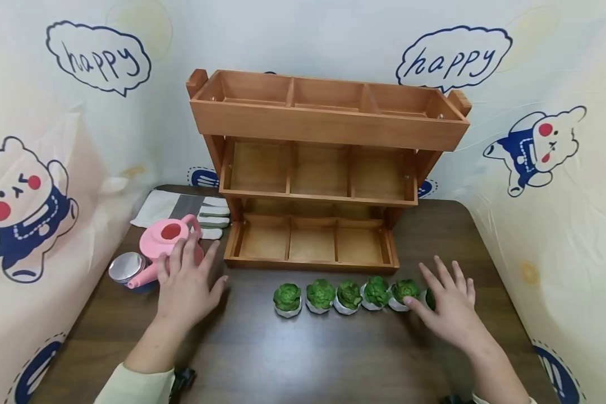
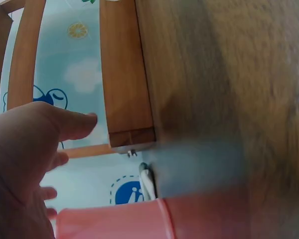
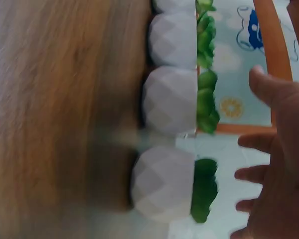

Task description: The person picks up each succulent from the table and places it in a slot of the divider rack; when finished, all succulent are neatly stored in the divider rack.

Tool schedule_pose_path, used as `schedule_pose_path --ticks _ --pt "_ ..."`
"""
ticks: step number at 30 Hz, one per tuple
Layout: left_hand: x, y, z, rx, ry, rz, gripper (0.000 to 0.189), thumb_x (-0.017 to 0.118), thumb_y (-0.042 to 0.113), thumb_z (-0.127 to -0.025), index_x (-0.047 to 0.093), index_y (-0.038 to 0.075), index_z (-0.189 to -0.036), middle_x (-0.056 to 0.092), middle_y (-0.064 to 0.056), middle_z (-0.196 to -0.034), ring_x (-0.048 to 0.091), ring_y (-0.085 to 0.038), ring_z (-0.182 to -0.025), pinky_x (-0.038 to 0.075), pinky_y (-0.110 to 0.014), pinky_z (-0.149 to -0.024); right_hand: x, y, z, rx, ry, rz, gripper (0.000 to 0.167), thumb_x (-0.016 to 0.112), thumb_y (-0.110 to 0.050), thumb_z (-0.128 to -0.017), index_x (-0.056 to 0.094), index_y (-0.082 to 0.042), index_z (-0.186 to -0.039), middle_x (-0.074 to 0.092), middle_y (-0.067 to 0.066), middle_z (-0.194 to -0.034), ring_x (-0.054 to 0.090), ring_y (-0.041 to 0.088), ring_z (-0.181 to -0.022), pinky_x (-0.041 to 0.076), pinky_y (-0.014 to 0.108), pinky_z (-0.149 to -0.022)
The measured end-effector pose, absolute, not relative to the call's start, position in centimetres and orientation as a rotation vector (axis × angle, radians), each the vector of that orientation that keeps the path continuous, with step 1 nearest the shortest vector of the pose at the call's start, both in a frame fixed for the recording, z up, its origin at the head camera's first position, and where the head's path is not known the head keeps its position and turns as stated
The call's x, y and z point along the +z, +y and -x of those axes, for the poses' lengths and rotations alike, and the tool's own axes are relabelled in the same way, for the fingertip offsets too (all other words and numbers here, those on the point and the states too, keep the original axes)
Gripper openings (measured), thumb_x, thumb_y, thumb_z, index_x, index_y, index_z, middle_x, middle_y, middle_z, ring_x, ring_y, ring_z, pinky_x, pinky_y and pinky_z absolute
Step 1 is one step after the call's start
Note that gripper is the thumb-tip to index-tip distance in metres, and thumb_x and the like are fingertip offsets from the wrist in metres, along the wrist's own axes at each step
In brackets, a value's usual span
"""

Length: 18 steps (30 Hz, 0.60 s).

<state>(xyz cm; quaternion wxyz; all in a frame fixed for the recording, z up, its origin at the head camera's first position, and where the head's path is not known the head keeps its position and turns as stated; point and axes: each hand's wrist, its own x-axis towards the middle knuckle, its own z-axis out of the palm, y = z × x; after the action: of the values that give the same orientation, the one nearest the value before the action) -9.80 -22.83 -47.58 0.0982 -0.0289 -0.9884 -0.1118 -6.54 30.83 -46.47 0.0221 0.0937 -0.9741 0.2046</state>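
Note:
My left hand (image 1: 189,283) hovers at the left with fingers spread, overlapping the pink watering can (image 1: 154,240) in the head view; it holds nothing. In the left wrist view that hand (image 2: 27,144) is above the can's pink body (image 2: 114,221). On the right, my right hand (image 1: 449,311) is also spread and empty, over the end of a row of several small succulents (image 1: 320,294) in white pots. It partly hides the rightmost succulent (image 1: 430,299). From the right wrist, a faceted white pot (image 3: 162,184) stands apart from the fingers.
A three-tier wooden shelf (image 1: 328,123), its tiers divided into compartments, stands at the back behind the row of succulents. Left of it lie white-and-grey gloves (image 1: 169,206). A silver-lidded tin (image 1: 126,265) sits beside the watering can's spout. Printed cloth walls (image 1: 303,33) enclose the dark wooden table (image 1: 293,359).

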Motion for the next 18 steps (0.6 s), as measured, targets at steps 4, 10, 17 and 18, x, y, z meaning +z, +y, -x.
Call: schedule_pose_path --ticks 4,10,17,18 --pt "-47.9 -22.5 9.9 -0.378 -2.83 0.158 0.08 0.086 0.035 -0.079 0.056 0.013 -0.149 0.025 -0.023 -0.164 0.009 -0.043 -0.155 0.004 -0.073 -0.117 -47.1 31.6 6.5 0.779 -3.027 -0.298 0.091 0.079 -0.05 -0.09 0.038 -0.009 -0.16 0.018 0.027 -0.168 0.006 0.058 -0.151 0.007 0.084 -0.107" --pt "-48.3 -22.1 10.6 -0.48 -2.771 0.259 0.068 0.083 0.028 -0.083 0.061 0.014 -0.145 0.033 -0.02 -0.162 0.02 -0.042 -0.154 0.028 -0.072 -0.113 -48.2 32.7 6.3 0.864 -3.06 -0.265 0.104 0.085 -0.051 -0.083 0.033 -0.005 -0.161 0.02 0.031 -0.166 0.017 0.064 -0.145 0.022 0.083 -0.103" --pt "-49.3 -22.2 11.7 -0.726 -2.838 0.179 0.07 0.082 0.029 -0.087 0.055 0.015 -0.151 0.033 -0.02 -0.161 0.038 -0.046 -0.143 0.042 -0.072 -0.102 -48.9 33.2 6.8 0.871 -3.12 -0.251 0.114 0.085 -0.055 -0.081 0.025 -0.007 -0.165 0.024 0.031 -0.164 0.032 0.059 -0.142 0.034 0.075 -0.104" --pt "-49.5 -22.2 11.9 -0.763 -2.849 0.166 0.071 0.081 0.029 -0.088 0.054 0.016 -0.152 0.032 -0.021 -0.161 0.041 -0.047 -0.141 0.044 -0.071 -0.1 -48.9 33.2 6.8 0.871 -3.124 -0.248 0.114 0.086 -0.054 -0.081 0.024 -0.006 -0.164 0.025 0.032 -0.163 0.034 0.059 -0.141 0.034 0.074 -0.104"
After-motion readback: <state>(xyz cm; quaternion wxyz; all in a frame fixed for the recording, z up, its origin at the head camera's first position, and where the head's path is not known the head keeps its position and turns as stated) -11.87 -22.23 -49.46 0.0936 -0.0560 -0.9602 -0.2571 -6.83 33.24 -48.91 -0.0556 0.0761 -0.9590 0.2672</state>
